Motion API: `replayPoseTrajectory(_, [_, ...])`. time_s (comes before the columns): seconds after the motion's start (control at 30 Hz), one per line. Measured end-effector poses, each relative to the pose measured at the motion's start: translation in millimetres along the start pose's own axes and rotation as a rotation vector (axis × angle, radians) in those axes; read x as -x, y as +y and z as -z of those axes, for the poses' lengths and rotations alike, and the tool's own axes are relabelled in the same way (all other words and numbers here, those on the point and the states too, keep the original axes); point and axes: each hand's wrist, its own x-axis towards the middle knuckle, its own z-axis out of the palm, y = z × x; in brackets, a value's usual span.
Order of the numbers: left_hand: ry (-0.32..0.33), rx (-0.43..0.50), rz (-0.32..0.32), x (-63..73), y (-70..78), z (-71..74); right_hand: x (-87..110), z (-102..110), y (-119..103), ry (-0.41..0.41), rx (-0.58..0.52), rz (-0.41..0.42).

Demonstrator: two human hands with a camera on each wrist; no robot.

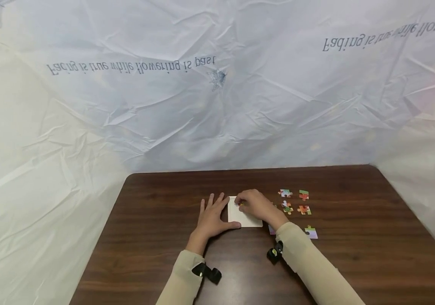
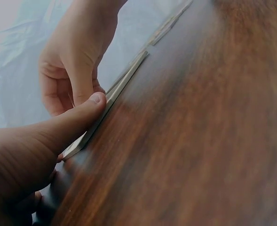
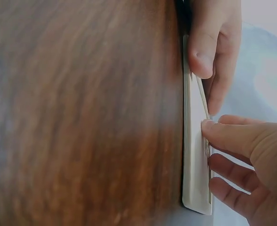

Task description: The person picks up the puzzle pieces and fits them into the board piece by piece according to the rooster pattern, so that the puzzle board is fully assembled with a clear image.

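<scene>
Tray, one — white, square, low-rimmed (image 1: 246, 220), flat on the table between the two hands.

Hands, two. Left hand (image 1: 211, 220): fingers spread wide, set along the tray's left side, thumb lying on its near edge. Right hand (image 1: 258, 205): over the tray, thumb and fingers drawn narrow, pinching one colourful puzzle piece (image 1: 240, 204) at the tray's upper left; most of that piece is hidden by the fingers.

Loose pieces (image 1: 304, 209), right of the tray: five readily counted — four grouped towards the far side, one nearer — plus at least one more partly covered by the right arm; the exact total I cannot tell.

Sleeves, two, beige (image 1: 312, 262). Wrist straps, two, black (image 1: 207, 271), one per arm.

Table, one, dark brown wood grain (image 1: 145, 212). Behind it, pale creased sheeting (image 1: 164, 110), bearing two lines of inverted lettering (image 1: 131, 65).
</scene>
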Motion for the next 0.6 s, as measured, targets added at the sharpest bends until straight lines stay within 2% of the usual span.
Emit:
replayPoseTrajectory(0.33, [-0.003,-0.007,0.004,1.0,-0.4,0.2,-7.2,-7.9,1.2,0.033,-0.115,0.015])
replayPoseTrajectory(0.6, [-0.002,-0.007,0.000,0.5,1.0,0.8,-15.5,-13.9,-7.1,0.068,-0.057,-0.007])
